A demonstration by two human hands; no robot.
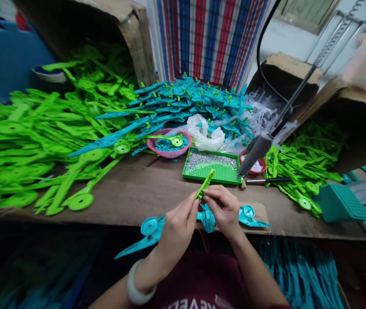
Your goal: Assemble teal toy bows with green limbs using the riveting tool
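Between my two hands is a small light-green plastic piece [206, 183], held upright above the table's front edge. My left hand [178, 223] pinches it from the left, fingers pressed together. From the right, the fingertips of my right hand [223, 210] are closed on its lower end; whether they also grip a tiny part is hidden. Under the hands lies a long turquoise plastic part [150, 234] with round discs, partly covered by my left hand and sticking out past the edge. Just beyond is a green tray [213, 175] of small silvery metal pieces.
Light-green plastic parts [35, 128] pile up on the left, with more at right [299, 165]. Turquoise parts [189, 101] are heaped at the back. A pink basket [170, 152] holds small turquoise bits. A grey-handled electric screwdriver [258, 152] hangs near a red bowl [260, 167].
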